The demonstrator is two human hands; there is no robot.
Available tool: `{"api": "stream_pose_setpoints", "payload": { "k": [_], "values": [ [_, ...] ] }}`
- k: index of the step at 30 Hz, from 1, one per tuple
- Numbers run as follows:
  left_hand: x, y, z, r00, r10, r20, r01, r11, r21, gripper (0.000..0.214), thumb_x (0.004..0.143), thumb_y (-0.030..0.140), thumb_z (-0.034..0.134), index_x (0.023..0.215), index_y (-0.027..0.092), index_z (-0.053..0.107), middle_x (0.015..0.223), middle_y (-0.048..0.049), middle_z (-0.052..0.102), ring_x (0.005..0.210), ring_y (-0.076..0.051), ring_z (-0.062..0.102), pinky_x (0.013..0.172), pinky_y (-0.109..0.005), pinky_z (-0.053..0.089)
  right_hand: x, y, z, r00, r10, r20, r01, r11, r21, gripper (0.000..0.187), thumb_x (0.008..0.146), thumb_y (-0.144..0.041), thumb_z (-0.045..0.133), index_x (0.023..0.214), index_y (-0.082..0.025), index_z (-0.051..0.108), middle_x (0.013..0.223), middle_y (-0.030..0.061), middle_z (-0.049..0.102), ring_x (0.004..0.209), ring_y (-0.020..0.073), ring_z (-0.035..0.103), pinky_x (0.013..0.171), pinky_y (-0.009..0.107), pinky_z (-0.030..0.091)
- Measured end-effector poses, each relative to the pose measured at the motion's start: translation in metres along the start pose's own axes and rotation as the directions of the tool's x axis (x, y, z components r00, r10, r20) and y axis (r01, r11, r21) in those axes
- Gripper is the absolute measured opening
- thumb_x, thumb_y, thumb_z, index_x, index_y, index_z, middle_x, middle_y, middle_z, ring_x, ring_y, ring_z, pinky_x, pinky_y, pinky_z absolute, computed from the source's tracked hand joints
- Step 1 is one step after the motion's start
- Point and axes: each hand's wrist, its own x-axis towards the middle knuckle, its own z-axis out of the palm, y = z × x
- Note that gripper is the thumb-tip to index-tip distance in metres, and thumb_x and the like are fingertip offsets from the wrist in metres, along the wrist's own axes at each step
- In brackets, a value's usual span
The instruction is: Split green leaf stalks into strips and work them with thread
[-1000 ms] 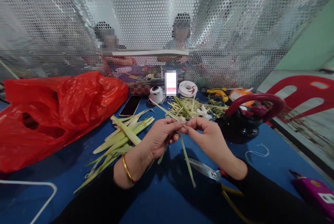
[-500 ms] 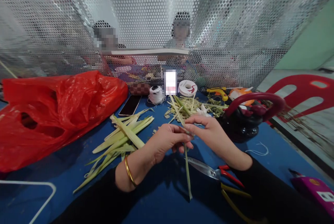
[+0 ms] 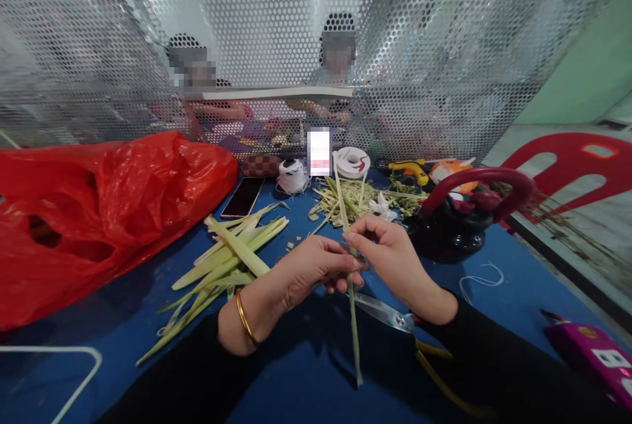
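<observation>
Both hands are pinched shut on one long leaf strip (image 3: 354, 338). The left hand (image 3: 309, 272) and right hand (image 3: 392, 256) meet fingertip to fingertip at its middle, the right slightly farther up. Its long axis runs almost straight away from the person, with the free tail pointing back toward the body. On the blue table (image 3: 296, 371), a red plastic bag (image 3: 113, 213) lies at left, a pile of leaves (image 3: 232, 259) sits near the left hand, and scissors (image 3: 385, 312) lie under the right wrist.

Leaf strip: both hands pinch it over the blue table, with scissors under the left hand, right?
No: the head view shows the scissors under the right hand, not the left hand. Both hands do pinch the leaf strip over the blue table.
</observation>
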Motion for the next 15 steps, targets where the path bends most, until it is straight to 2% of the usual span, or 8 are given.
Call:
{"api": "stream_pose_setpoints", "payload": {
  "k": [5, 7, 11, 15],
  "values": [
    [0.0007, -0.0015, -0.0019, 1.000, -0.016, 0.021, 0.016, 1.000, -0.006, 0.011, 0.071, 0.024, 0.069, 0.066, 0.014, 0.068, 0.065, -0.0025, 0.068, 0.045, -0.006, 0.053, 0.042, -0.018, 0.035, -0.0016, 0.0023, 0.0032, 0.999, 0.034, -0.041, -0.033, 0.999, 0.016, 0.016, 0.073, -0.028, 0.064, 0.061, -0.018, 0.059, 0.058, -0.0024, 0.054, 0.053, 0.0107, 0.045, 0.047, 0.023, 0.037],
    [0.0013, -0.0020, -0.0021, 0.999, -0.010, 0.041, 0.011, 1.000, -0.024, 0.012, 0.071, 0.025, 0.070, 0.069, 0.014, 0.068, 0.067, -0.0026, 0.068, 0.045, -0.005, 0.054, 0.042, -0.017, 0.035, -0.0019, 0.0016, 0.0041, 0.994, 0.107, -0.019, -0.104, 0.989, 0.108, 0.019, 0.071, -0.032, 0.066, 0.060, -0.018, 0.059, 0.056, -0.0030, 0.053, 0.050, 0.0098, 0.044, 0.044, 0.022, 0.036],
    [0.0015, -0.0003, -0.0011, 0.998, -0.005, 0.066, 0.012, 0.996, -0.094, 0.019, 0.075, 0.032, 0.066, 0.074, 0.013, 0.066, 0.070, -0.0045, 0.070, 0.042, -0.006, 0.054, 0.039, -0.017, 0.035, -0.0013, -0.0008, 0.0038, 0.963, 0.266, 0.042, -0.265, 0.907, 0.327, 0.023, 0.067, -0.037, 0.071, 0.062, -0.018, 0.059, 0.054, -0.0050, 0.050, 0.043, 0.0073, 0.042, 0.037, 0.019, 0.033],
    [0.0011, 0.0018, -0.0011, 0.995, -0.002, 0.096, 0.017, 0.988, -0.154, 0.017, 0.077, 0.029, 0.063, 0.076, 0.013, 0.065, 0.073, -0.0071, 0.071, 0.043, -0.008, 0.057, 0.039, -0.017, 0.036, -0.0010, -0.0011, 0.0032, 0.969, 0.244, 0.047, -0.242, 0.883, 0.403, 0.022, 0.068, -0.034, 0.073, 0.063, -0.018, 0.059, 0.055, -0.0056, 0.050, 0.040, 0.0052, 0.040, 0.034, 0.018, 0.031]
  ]
}}
